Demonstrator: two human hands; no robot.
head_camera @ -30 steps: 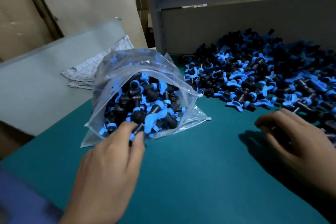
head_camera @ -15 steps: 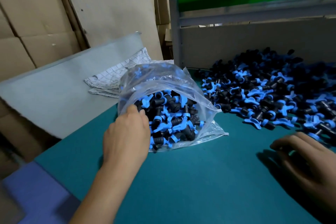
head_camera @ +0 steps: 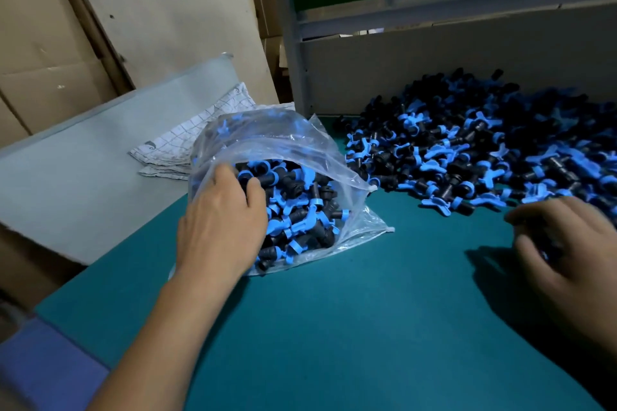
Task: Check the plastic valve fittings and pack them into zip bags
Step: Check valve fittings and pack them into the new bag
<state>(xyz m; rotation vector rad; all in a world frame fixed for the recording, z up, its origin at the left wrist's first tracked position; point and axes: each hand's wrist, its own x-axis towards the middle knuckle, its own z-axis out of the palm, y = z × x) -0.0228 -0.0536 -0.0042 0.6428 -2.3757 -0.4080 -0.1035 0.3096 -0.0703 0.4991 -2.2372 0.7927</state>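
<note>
A clear zip bag (head_camera: 287, 147) lies on its side on the teal table, its mouth facing me, packed with black and blue valve fittings (head_camera: 300, 210). My left hand (head_camera: 220, 223) reaches into the mouth, fingers spread over the fittings inside. A big loose pile of the same fittings (head_camera: 484, 150) covers the table's right rear. My right hand (head_camera: 567, 243) rests at the pile's near edge, fingers curled downward; whether it holds a fitting is hidden.
The teal table top (head_camera: 350, 327) stretches toward me. A grey board (head_camera: 100, 157) and a folded checked cloth (head_camera: 200, 133) sit left of the bag. Cardboard sheets (head_camera: 150, 10) lean behind. A grey panel (head_camera: 467, 60) walls the back.
My left hand has pushed from the bag's edge into its mouth, over the fittings. The right hand stays at the pile's edge. My head view has shifted left.
</note>
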